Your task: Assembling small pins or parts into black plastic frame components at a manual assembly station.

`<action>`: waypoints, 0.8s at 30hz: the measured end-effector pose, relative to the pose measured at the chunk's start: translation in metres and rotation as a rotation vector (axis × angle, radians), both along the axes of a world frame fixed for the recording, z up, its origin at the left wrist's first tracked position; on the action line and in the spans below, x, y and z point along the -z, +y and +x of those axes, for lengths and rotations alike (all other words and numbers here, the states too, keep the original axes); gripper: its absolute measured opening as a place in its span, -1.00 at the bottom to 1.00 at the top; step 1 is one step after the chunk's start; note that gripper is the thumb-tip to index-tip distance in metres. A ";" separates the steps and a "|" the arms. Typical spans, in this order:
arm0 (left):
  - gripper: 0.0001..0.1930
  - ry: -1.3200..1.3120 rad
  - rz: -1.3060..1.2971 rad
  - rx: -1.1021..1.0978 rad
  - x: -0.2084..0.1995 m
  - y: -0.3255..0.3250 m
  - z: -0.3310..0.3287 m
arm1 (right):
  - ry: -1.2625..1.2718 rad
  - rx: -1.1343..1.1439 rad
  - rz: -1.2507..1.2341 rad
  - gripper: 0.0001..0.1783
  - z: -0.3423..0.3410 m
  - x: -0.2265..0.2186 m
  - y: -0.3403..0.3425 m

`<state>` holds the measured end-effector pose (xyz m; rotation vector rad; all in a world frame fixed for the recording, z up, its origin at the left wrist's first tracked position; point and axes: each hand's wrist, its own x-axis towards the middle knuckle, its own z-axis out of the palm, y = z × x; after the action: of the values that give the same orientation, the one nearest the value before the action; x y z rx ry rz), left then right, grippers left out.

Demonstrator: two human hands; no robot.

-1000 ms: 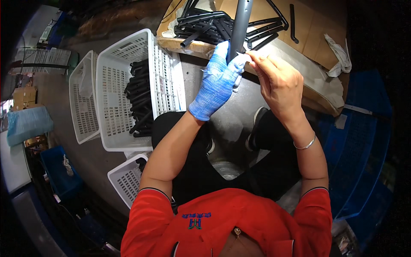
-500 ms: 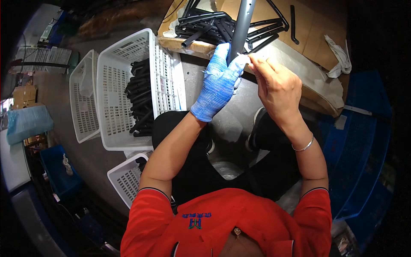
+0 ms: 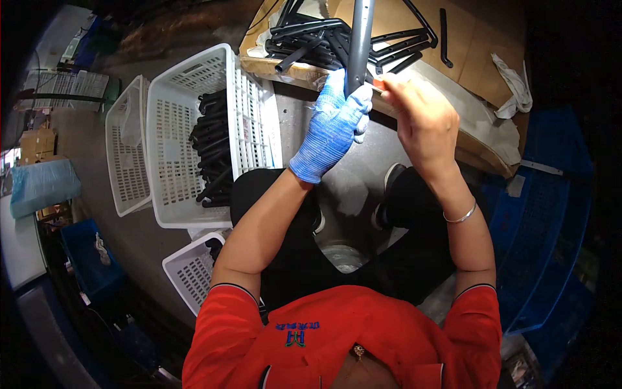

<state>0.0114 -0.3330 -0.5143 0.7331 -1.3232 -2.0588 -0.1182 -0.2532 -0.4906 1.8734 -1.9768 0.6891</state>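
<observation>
My left hand (image 3: 329, 133), in a blue knitted glove, is wrapped round the lower end of a dark grey metal tube (image 3: 360, 45). The tube stands nearly upright in the view, its upper end cut off by the top edge. Close to its right side is my bare right hand (image 3: 427, 120), thumb and fingers pinched together. A small reddish spot shows at those fingertips; what it is I cannot make out. Behind the tube, a heap of black tubes with holes (image 3: 311, 40) lies on cardboard.
The cardboard-topped surface (image 3: 483, 45) carries a single black bent tube (image 3: 444, 39) and a crumpled white wrapper (image 3: 515, 87). To my left stands a white plastic crate (image 3: 175, 162) with black tubes stacked inside. A smaller white basket (image 3: 188, 275) is nearer me; blue bins (image 3: 538, 233) are at right.
The tube's top has swung slightly left. My right hand has shifted a little right, its fingers curled more, and a reddish spot now shows at the fingertips. My left hand keeps its grip.
</observation>
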 end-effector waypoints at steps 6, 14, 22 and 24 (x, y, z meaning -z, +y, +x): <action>-0.53 -0.058 -0.099 0.027 0.000 0.005 -0.003 | -1.269 -0.105 0.129 -0.76 -0.008 0.015 -0.012; -0.42 -0.041 -0.060 0.103 0.006 0.007 -0.003 | -1.458 -0.196 0.160 -0.75 -0.008 0.023 -0.013; -0.50 0.044 -0.007 0.070 0.001 0.004 0.000 | -0.594 0.011 0.162 -0.76 -0.002 -0.002 -0.001; -0.51 0.041 0.008 0.061 -0.003 0.003 0.000 | -0.503 -0.002 0.084 -0.78 -0.003 0.001 0.000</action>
<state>0.0116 -0.3295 -0.5117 0.6575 -1.3304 -2.1170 -0.1208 -0.2528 -0.4919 1.8826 -2.3286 1.1898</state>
